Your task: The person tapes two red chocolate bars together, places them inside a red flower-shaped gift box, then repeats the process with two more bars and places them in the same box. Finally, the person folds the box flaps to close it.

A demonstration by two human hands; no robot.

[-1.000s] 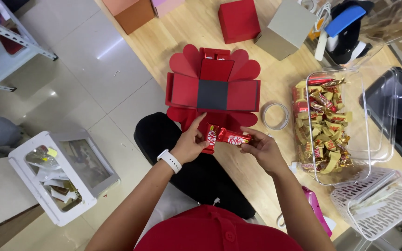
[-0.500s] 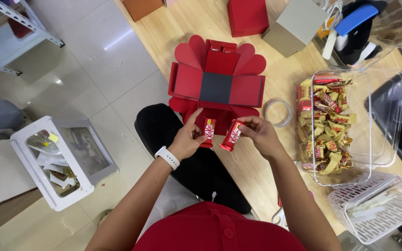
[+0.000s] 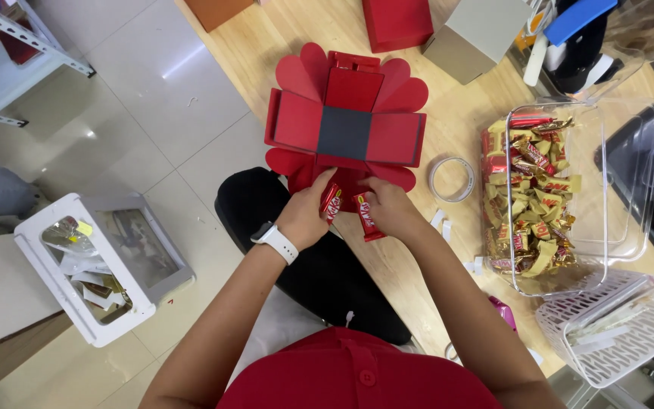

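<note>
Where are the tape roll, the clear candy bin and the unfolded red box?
tape roll point(image 3: 452, 179): head view, on its right rim.
clear candy bin point(image 3: 630, 227): head view, bare right wall.
unfolded red box point(image 3: 344, 132): head view, dark centre panel.

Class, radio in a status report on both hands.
Left hand shut on red bar. Right hand shut on second red bar. Unfolded red box ahead, unobstructed.

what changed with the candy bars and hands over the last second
A second ago both hands held the red wrapped bars lying crosswise together. Now they are apart and turned lengthwise: the left hand holds one bar, the right hand the other bar, both closer to the near flap of the unfolded red box. The box, tape roll and clear candy bin stayed put.
</note>
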